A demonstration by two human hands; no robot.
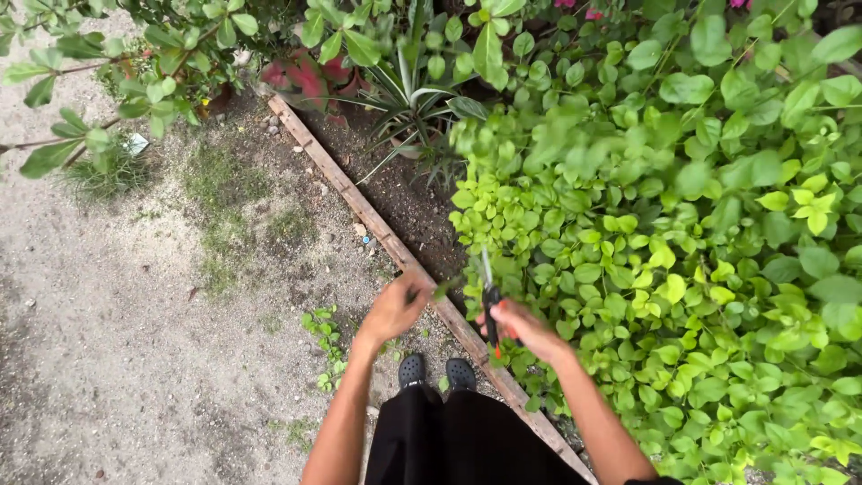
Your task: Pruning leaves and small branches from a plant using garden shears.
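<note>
My right hand [525,329] grips pruning shears [489,304] with dark and orange handles, the blades pointing up into the edge of a bright green leafy bush [682,260]. My left hand [395,307] is closed around a small cut sprig of green leaves [442,289], held just left of the shears above the wooden border. Both arms reach forward over my black trousers and dark clogs [436,371].
A wooden plank border [377,229] runs diagonally between the sandy gravel ground [117,341] on the left and the soil bed on the right. A spiky striped plant [415,99] and red-leaved plant [310,81] grow at the back. Branches overhang the top left.
</note>
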